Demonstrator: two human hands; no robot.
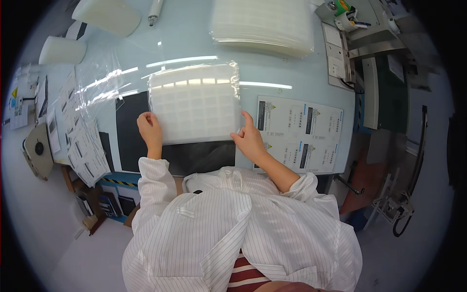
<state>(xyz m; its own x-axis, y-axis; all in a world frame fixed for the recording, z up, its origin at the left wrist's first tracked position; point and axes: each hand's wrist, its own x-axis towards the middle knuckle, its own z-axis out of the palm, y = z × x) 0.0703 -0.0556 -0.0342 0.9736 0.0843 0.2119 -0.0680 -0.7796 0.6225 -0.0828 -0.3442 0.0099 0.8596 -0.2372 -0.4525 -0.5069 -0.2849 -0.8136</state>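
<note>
A stack of translucent plastic sheets [194, 107] with a faint grid pattern and shiny edges lies in front of me. Part of a black mat [199, 155] shows beneath it and along its near side. At the stack's left edge is my left hand [151, 130], its fingers bent and closed on the edge near the lower left corner. My right hand [249, 140] is at the lower right corner, thumb touching the corner and index finger stretched up beside the right edge, the two apart. The palm sides of both hands are hidden.
A taller stack of clear sheets [262, 29] sits at the back. Printed label sheets [299, 131] lie on the right, more printed sheets [87, 151] on the left. White rolls [63, 50], crumpled clear film [99, 80], a roller-like tool [154, 12] and a pen cup [346, 22] stand around.
</note>
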